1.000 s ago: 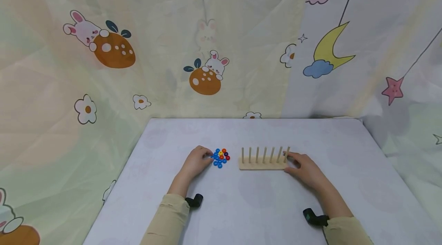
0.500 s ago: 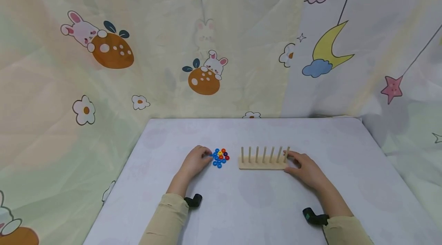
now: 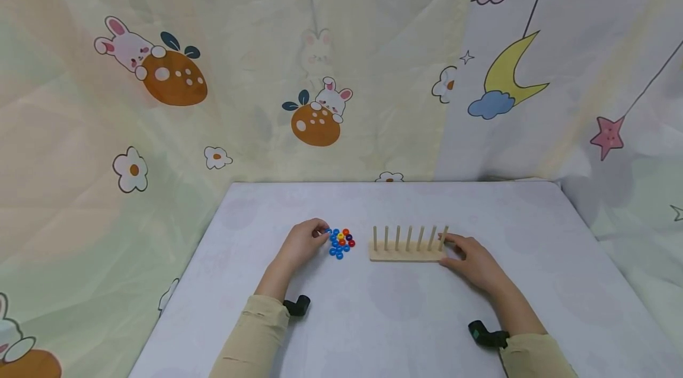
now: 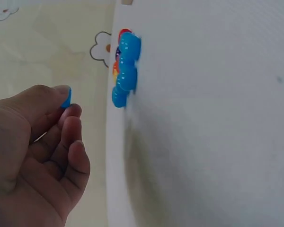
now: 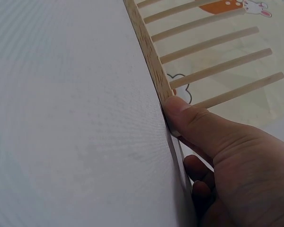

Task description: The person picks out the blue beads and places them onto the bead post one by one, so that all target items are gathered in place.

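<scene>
Between thumb and fingertip my left hand (image 3: pixel 303 243) pinches a blue bead (image 4: pixel 67 98), most of it covered by the thumb in the left wrist view. The hand is raised off the table, just left of a small cluster of round beads (image 3: pixel 340 243) in blue, red, orange, yellow and dark blue. To the right of the beads stands a wooden peg rack (image 3: pixel 405 254) with a row of several upright pegs, all bare. My right hand (image 3: pixel 472 259) grips the rack's right end, the thumb on its front edge (image 5: pixel 155 71); the other fingers are partly hidden behind it.
Both things stand on a white-covered table (image 3: pixel 395 319). A printed cloth (image 3: pixel 256 70) with cartoon pictures hangs behind and beside it. A black wrist camera (image 3: pixel 296 306) is strapped at the left sleeve, another black camera (image 3: pixel 487 335) at the right.
My left hand has risen slightly and moved away from the table with a blue bead pinched in its fingers. The right hand and the peg rack have stayed in place.
</scene>
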